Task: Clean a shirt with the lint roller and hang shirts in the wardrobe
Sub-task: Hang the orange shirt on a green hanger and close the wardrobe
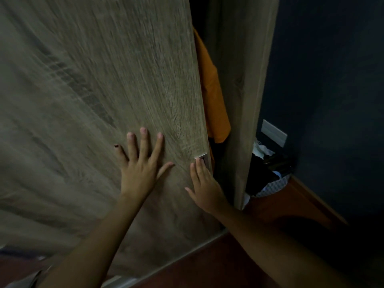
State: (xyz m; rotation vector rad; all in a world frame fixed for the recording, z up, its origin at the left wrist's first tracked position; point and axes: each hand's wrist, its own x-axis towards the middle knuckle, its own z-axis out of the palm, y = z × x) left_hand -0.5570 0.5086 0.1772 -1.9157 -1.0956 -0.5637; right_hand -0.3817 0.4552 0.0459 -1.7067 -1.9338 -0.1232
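Task status: I judge the work to be at its closing stage or between garments. 1 orange shirt (214,96) hangs inside the wardrobe, visible through the narrow gap between the sliding door (116,80) and the wardrobe side panel (245,100). The hanger and rail are hidden from me. The lint roller is not in view, so I cannot confirm whether the cleaning step is complete or how many shirts remain.

Hand state: my left hand (141,167) lies flat on the door face with all fingers spread and straight, holding nothing. My right hand (204,183) is also released, its fingers extended, with the fingertips (200,162) resting at the recessed metal pull (202,158) near the door's right edge. Both hands press on the door; whether it is sliding open or shut I cannot tell from 1 frame. The door surface shows motion blur.

Surface and room: the door and panel carry a grey-brown wood-grain finish. A floor track (187,258) runs below the door. The floor (291,204) is reddish-brown wood. A dark blue wall (332,80) stands to the right, bearing 1 pale wall plate (274,133). Beside the panel sits a basket (272,186) of mixed clothing.
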